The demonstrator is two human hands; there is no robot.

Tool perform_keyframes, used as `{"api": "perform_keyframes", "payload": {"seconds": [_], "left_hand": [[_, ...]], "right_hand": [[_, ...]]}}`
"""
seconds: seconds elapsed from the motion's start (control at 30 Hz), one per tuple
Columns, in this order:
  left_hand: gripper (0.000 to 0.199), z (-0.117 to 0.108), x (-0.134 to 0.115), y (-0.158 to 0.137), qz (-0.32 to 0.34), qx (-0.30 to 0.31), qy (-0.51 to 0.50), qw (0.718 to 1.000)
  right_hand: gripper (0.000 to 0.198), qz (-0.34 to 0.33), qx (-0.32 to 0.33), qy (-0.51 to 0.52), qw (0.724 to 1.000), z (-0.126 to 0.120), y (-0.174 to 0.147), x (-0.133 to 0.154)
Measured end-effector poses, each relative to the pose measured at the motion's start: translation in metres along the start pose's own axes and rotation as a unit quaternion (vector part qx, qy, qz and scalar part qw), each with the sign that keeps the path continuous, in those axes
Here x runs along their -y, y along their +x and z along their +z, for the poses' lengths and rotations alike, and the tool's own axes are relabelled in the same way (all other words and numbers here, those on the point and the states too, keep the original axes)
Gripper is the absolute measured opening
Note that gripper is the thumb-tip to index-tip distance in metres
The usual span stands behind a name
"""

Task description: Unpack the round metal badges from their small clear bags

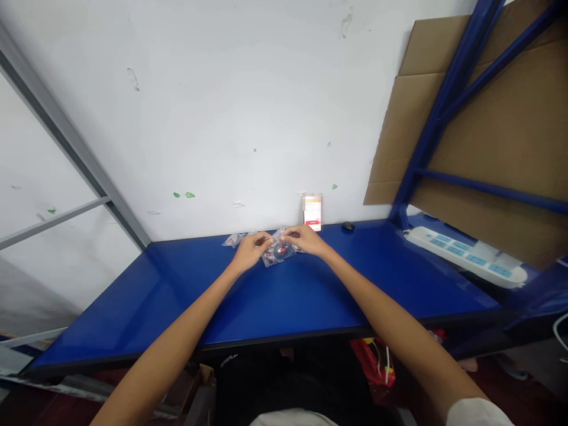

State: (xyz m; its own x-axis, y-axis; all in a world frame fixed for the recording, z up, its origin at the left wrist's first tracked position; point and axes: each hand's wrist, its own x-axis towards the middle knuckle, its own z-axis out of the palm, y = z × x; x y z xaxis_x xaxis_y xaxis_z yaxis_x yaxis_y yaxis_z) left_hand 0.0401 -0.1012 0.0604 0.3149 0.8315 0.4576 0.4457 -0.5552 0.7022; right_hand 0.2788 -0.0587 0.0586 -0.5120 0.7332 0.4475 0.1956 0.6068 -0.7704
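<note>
A clear plastic bag [280, 251] with a rounded greyish item and a small red mark showing through it is between my two hands, over the far part of the blue table. My left hand [249, 252] pinches its upper edge from the left, and my right hand [306, 239] pinches the same edge from the right. A thin reddish line runs along that edge between the fingertips. Behind my left hand lies another clear packet [232, 240] with red marks. More of these packets are partly hidden behind my hands, and their contents are too small to tell.
A lit phone [313, 214] leans against the white wall behind the blue table [319, 302]. A small black object [348, 226] lies near the back edge. On the right sit a white power strip [465, 255], a blue metal frame [402, 195] and cardboard sheets [415, 89].
</note>
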Motion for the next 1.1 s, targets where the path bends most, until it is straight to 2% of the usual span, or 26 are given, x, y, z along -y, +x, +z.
{"api": "perform_keyframes", "payload": {"seconds": [0.23,0.57,0.87,1.1], "left_hand": [[0.044,-0.0031,-0.0023,-0.0011,-0.009,0.003,0.027,1.0],[0.044,-0.0036,-0.0018,0.0007,-0.026,0.02,-0.013,0.999],[0.042,-0.0025,-0.0002,-0.0003,-0.037,0.003,-0.026,0.999],[0.043,-0.0006,0.0017,-0.0012,-0.027,0.01,-0.022,0.999]], "right_hand": [[0.034,0.002,-0.005,0.004,1.0,-0.0007,-0.0005,0.0038],[0.043,0.002,0.001,0.012,1.0,-0.0002,0.0016,0.0002],[0.047,0.014,-0.005,0.007,1.0,-0.0016,0.0022,0.0019],[0.039,0.033,-0.011,0.064,0.997,-0.0014,0.0033,0.0]]}}
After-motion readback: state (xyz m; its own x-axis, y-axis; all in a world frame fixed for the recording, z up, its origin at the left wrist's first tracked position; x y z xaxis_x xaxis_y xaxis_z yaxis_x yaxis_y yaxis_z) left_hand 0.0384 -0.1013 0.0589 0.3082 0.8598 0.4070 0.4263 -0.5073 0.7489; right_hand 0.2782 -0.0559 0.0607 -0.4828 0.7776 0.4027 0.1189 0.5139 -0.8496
